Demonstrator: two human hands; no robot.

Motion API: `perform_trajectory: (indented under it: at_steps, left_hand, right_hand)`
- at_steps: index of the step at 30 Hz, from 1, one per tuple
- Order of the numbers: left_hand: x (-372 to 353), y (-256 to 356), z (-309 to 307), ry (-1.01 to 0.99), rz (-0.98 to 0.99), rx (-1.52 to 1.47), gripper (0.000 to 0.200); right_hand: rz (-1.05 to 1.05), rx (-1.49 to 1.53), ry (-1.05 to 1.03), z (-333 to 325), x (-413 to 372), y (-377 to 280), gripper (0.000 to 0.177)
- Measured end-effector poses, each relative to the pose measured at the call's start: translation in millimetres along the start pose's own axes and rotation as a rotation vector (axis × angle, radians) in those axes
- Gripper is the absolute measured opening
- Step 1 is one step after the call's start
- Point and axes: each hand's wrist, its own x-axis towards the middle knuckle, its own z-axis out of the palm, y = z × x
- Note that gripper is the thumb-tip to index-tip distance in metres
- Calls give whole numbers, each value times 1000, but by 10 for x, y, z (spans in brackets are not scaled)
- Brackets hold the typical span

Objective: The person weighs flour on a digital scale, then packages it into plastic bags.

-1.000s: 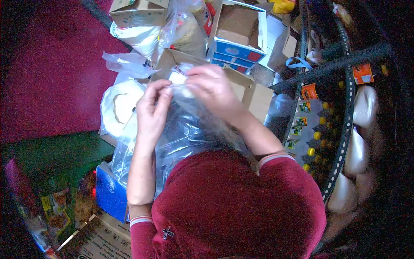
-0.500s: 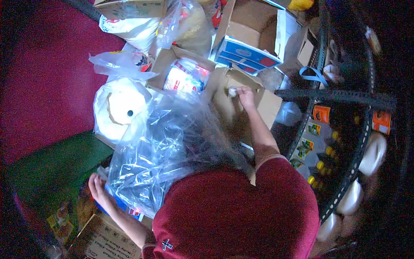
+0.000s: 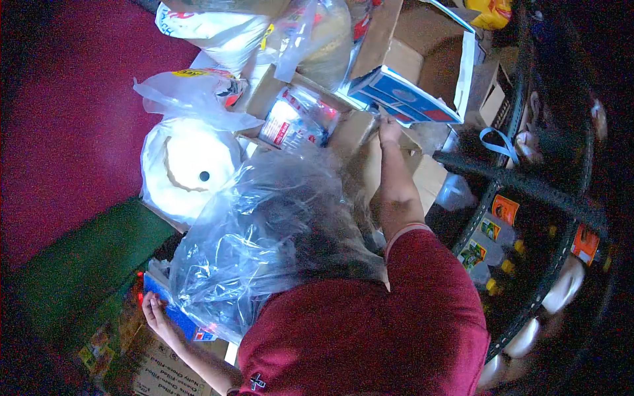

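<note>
My right hand (image 3: pixel 389 131) reaches to the far edge of an open cardboard box (image 3: pixel 429 177), just below a blue and white carton (image 3: pixel 403 92). Its fingers are closed; what they hold, if anything, I cannot make out. My left hand (image 3: pixel 156 315) is at the lower left, against the side of a blue box (image 3: pixel 173 310), fingers loosely bent and apart. Between my arms a large clear plastic bag (image 3: pixel 264 224) bulges over the things beneath it and hides them. Behind it, a smaller cardboard box (image 3: pixel 261 99) holds red and white printed plastic packs (image 3: pixel 294 122).
A white wrapped roll (image 3: pixel 191 165) stands left of the bag. Filled sacks (image 3: pixel 218 33) lie at the back. On the right, a dark metal rack (image 3: pixel 528 185) holds bottles with yellow caps (image 3: pixel 492 244). A printed brown carton (image 3: pixel 165 369) is at lower left.
My right hand has moved up and away from inside the cardboard box to its far edge; the small white thing at its fingers no longer shows. My left hand has shifted slightly down beside the blue box.
</note>
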Motion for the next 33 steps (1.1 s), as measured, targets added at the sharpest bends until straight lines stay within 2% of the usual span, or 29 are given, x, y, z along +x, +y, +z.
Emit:
perform_trajectory:
  at_steps: [2, 5, 7, 10, 13, 14, 15, 16, 17, 18, 20, 21, 22, 23, 25, 26, 27, 28, 29, 31, 33]
  left_hand:
    - [70, 0, 3, 2, 1, -7, 22]
    - [143, 92, 102, 31, 3, -33, 22]
    - [198, 137, 165, 44, 1, -69, 23]
    - [364, 240, 277, 47, 31, -81, 25]
    - [607, 414, 491, 19, 118, -44, 26]
    - [714, 483, 601, 10, 158, -35, 26]
    - [813, 573, 711, -18, 154, 37, 26]
    - [913, 652, 824, -46, 149, 110, 26]
    - [1029, 601, 973, -87, 175, 74, 29]
    - [1140, 552, 1108, -129, 200, 42, 33]
    - [1141, 768, 1428, -189, 233, 248, 52]
    - [1118, 845, 1496, -307, 152, 299, 72]
    - [1188, 679, 1514, -429, 275, 239, 80]
    - [1220, 570, 1470, -448, 329, 361, 80]
    - [1262, 415, 1404, -450, 362, 560, 79]
    - [1286, 309, 1352, -437, 341, 637, 78]
    - [1318, 218, 1319, -425, 322, 713, 77]
    - [1364, 146, 1299, -410, 309, 683, 76]
    - [1395, 88, 1278, -393, 298, 654, 74]
    - [1441, 54, 1287, -365, 259, 592, 67]
    - [1490, 18, 1319, -372, 239, 547, 65]
  right_hand:
    - [-10, 104, -52, 104, 65, 204, 24]
    - [-69, 389, 54, -101, -270, 70, 25]
    - [-138, 441, 168, -477, -587, -222, 25]
    - [-233, 794, 63, -966, -1162, -1157, 22]
    - [-827, 698, -126, -1150, -1644, -2265, 4]
    - [-964, 620, -190, -961, -1804, -2534, 9]
    - [-932, 606, -481, -944, -2026, -2950, 11]
    - [-1188, 504, -530, -679, -2187, -3221, 12]
    - [-1357, 687, -547, -303, -2362, -3480, 13]
    - [-1419, 447, -741, -183, -2592, -3708, 17]
    - [-1499, -149, -831, 320, -2962, -3780, 38]
    - [-1512, -65, -765, 332, -2972, -3743, 44]
    - [-1523, 15, -698, 319, -2933, -3687, 50]
    - [-1535, 94, -641, 292, -2874, -3618, 57]
    - [-1208, 431, -1050, 45, -2363, -3449, 50]
    - [-1076, 403, -1083, -12, -2113, -3247, 47]
    - [-762, 380, -1249, -273, -1790, -3174, 38]
    - [-553, 325, -1137, -342, -1537, -2973, 27]
    - [-608, 221, -945, -241, -1308, -2707, 19]
    - [-466, -82, -791, 203, -936, -2152, 20]
    - [-440, -355, -731, 883, -768, -1604, 22]
